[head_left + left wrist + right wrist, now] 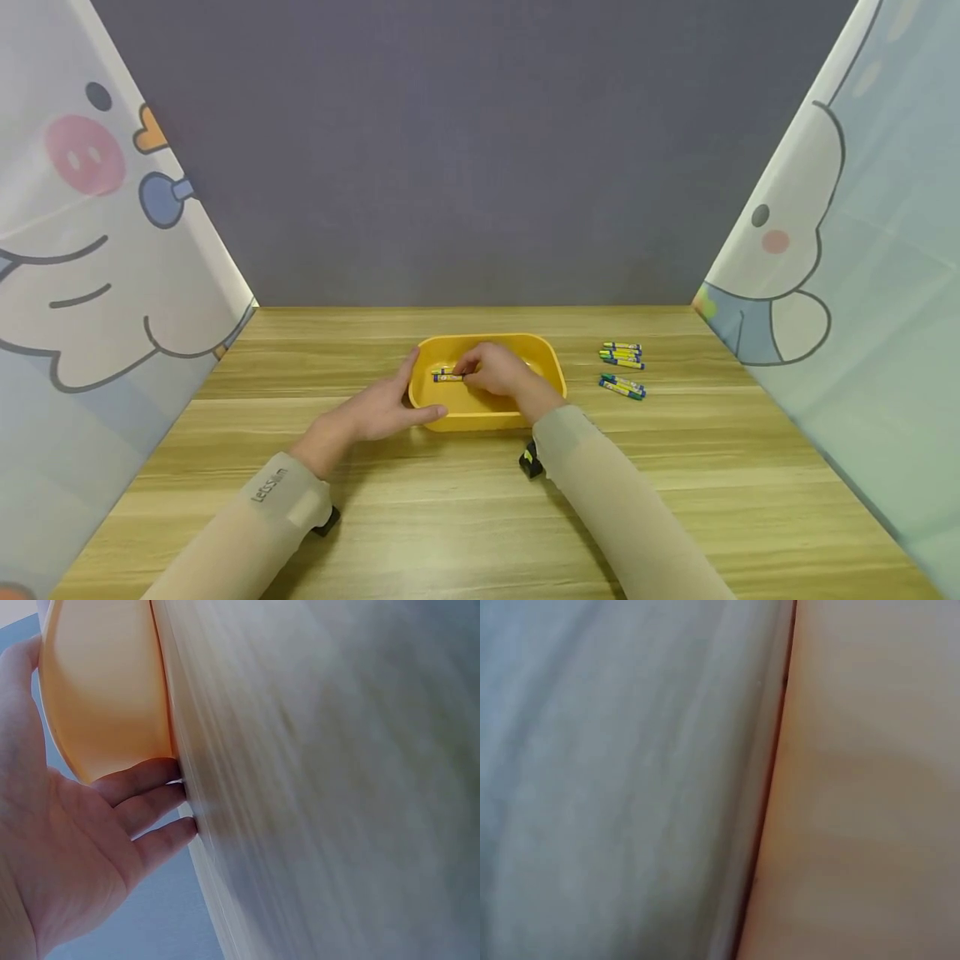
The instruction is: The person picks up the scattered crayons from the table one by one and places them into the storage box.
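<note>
Two crayons [447, 378] seen in yellow tray [487, 422], wooden table [450, 517].
Tray's left end is touched by the left hand [378, 408], spread wide; the crayons' right ends are met by bent fingers of the right hand [497, 369], pinch cannot be told; loose crayons [622, 356] are laid in two clusters rightward.

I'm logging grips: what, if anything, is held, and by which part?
The right hand may be pinching the right end of the nearer crayon in the yellow tray; the fingers hide the contact. The left hand touches the tray's left end.
</note>
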The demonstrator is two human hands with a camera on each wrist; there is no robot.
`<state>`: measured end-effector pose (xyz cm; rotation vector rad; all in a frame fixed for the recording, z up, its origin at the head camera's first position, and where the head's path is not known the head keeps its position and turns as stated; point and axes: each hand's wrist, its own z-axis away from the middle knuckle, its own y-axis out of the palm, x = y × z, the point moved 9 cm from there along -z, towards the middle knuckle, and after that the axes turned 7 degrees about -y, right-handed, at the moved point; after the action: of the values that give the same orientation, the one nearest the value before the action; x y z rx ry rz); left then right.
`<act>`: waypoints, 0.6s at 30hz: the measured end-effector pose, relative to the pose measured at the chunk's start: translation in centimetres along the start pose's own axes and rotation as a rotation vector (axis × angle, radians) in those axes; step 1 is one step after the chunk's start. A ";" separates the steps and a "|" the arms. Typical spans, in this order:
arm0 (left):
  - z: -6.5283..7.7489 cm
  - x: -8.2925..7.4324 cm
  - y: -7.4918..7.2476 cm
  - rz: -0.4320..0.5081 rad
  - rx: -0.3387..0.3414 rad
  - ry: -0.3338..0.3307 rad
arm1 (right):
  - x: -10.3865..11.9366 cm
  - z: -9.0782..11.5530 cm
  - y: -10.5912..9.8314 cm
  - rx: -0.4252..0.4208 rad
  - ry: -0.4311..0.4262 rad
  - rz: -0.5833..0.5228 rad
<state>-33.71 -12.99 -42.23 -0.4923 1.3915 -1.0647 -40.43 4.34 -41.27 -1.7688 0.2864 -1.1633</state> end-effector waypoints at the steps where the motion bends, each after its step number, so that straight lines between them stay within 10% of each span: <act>1: 0.0 0.0 0.0 0.001 -0.001 0.000 | 0.0 0.0 0.1 0.000 0.005 0.003; 18: -0.3 0.1 0.1 0.000 0.005 -0.008 | 0.0 0.0 -0.3 -0.023 0.006 -0.011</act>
<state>-33.92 -12.93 -42.43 -0.4921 1.3810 -1.0649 -40.55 4.48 -41.09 -1.7895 0.2955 -1.1773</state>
